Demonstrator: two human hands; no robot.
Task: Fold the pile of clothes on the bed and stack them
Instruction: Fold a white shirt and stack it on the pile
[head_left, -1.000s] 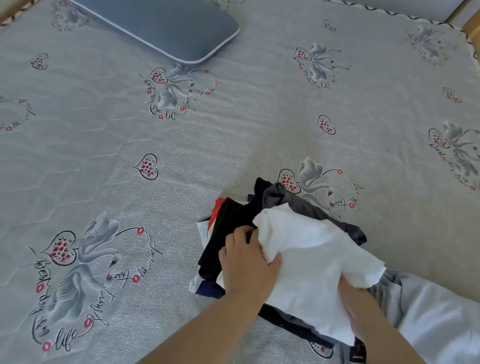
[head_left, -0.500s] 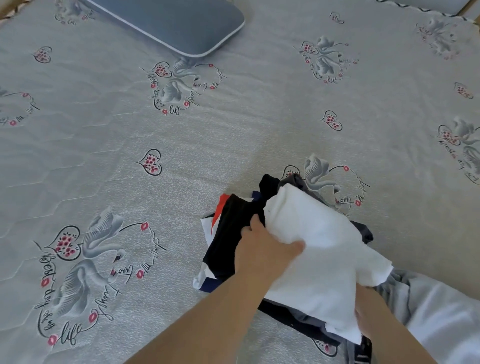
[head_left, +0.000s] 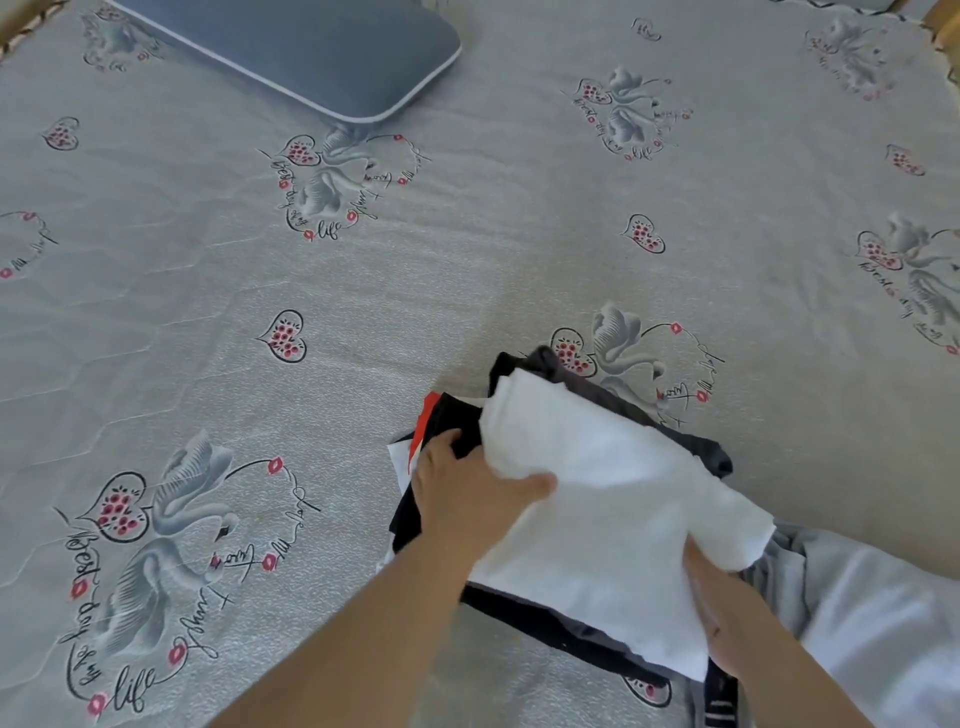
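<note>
A white garment lies bunched on top of a pile of dark clothes near the bed's front edge. The pile shows black, grey and navy cloth, a red stripe and a white piece underneath. My left hand grips the white garment's left side, thumb on top and fingers tucked under the fold. At the garment's lower right corner my right hand holds the cloth, its fingers mostly hidden beneath it.
The grey bedspread with swan and heart prints stretches left and back. A blue pillow lies at the back left. A light grey garment covers the front right corner.
The white garment has been pulled slightly up and back over the pile. My left hand's grip shifted, with the thumb now stretched across the fold.
</note>
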